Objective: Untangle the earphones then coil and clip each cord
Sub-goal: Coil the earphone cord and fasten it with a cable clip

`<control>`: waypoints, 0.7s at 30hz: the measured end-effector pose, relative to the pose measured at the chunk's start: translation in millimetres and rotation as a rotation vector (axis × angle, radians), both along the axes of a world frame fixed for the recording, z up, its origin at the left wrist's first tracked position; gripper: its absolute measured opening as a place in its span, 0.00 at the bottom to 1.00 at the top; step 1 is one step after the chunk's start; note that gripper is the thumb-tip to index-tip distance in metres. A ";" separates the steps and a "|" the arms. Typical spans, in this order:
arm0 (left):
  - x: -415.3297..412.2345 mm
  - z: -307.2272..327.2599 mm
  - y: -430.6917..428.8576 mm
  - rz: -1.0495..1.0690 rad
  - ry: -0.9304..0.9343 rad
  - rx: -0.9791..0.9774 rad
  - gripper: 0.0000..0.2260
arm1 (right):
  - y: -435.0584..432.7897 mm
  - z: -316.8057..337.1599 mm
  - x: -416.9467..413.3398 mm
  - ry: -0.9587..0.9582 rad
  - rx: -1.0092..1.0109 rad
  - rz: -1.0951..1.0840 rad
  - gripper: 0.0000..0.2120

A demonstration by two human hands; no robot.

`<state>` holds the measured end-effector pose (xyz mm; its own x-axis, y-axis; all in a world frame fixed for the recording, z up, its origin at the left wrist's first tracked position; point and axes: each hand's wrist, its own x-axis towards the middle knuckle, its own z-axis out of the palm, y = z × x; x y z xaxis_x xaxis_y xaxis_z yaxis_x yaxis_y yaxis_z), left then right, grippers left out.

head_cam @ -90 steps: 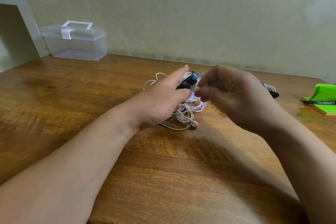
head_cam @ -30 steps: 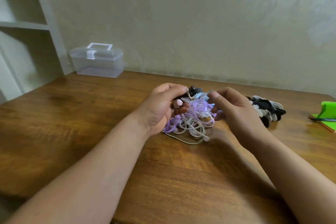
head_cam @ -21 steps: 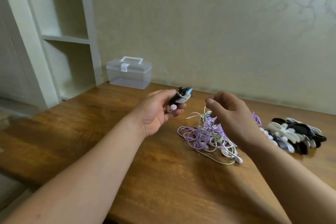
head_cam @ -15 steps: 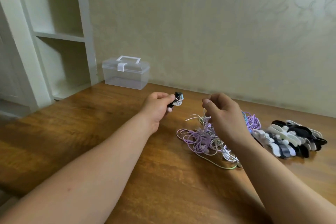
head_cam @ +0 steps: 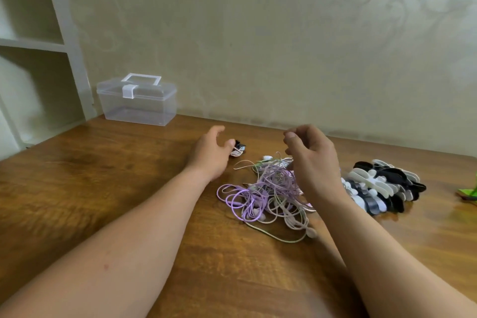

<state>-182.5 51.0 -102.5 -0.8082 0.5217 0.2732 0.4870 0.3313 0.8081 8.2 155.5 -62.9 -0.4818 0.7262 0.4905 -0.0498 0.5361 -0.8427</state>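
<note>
Clipped coil point(head_cam: 237, 150) now lies on the tabletop point(head_cam: 103, 188) at centre frame. Half a second ago you held it aloft in your left hand point(head_cam: 210, 156). Left grip is spread, fingertips just beside the coil. Your right hand point(head_cam: 313, 162) hovers over the tangled earphones point(head_cam: 268, 193), grip loosely curled, nothing visible in it. Judgement: one cord done, the tangle remains. Spare clips point(head_cam: 382, 186) sit right of it.

Soft even daylight, sheen on the wooden table point(head_cam: 108, 188), faint shadows under arms, slight motion blur, wide-angle edge bending
</note>
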 end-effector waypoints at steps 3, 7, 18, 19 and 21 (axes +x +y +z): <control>1.4 2.7 -2.9 -0.109 0.161 -0.164 0.20 | 4.4 2.7 5.4 0.044 -0.076 -0.001 0.06; 2.8 0.8 -13.2 0.000 0.200 -0.176 0.11 | 5.1 6.7 10.0 0.007 -0.127 0.054 0.07; 68.5 39.0 -31.5 0.003 0.333 0.069 0.13 | 20.5 27.4 37.5 -0.035 -0.068 -0.013 0.07; 79.6 44.2 -26.8 -0.074 0.295 0.113 0.11 | 24.4 25.3 42.0 -0.026 -0.075 -0.022 0.07; 100.5 47.7 -19.8 -0.199 0.223 0.122 0.09 | 31.2 18.9 53.1 -0.011 -0.088 -0.038 0.07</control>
